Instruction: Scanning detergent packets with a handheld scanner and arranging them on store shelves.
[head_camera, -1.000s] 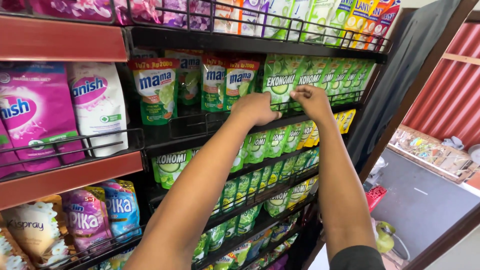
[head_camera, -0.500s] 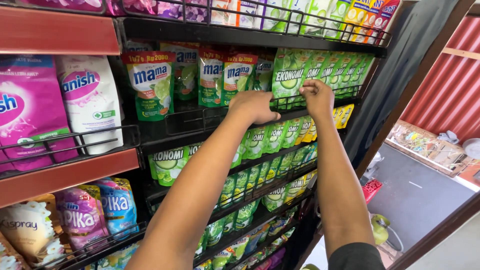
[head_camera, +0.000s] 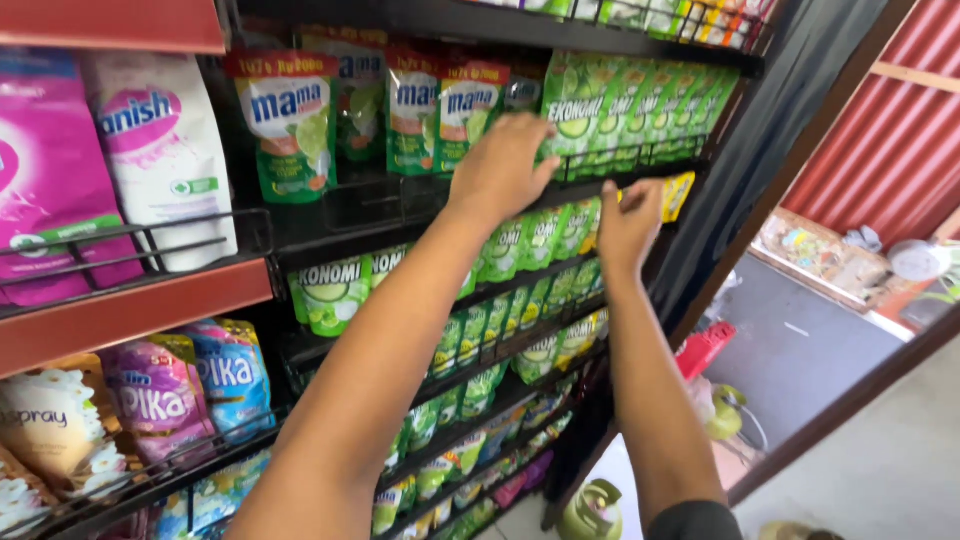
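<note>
Keep the open left hand (head_camera: 503, 170) flat against the front green pouch (head_camera: 575, 105), square the row, bring the empty right hand (head_camera: 628, 222) up to steady

1. Left hand (head_camera: 500, 170): fingers rest on the row of green soap pouches (head_camera: 630, 110), upper black wire shelf (head_camera: 640, 160).
2. Right hand (head_camera: 628, 222): below the left-hand fingers, against small green sachets (head_camera: 545, 240).
3. Red-topped pouches (head_camera: 290, 125): left of both hands.
</note>
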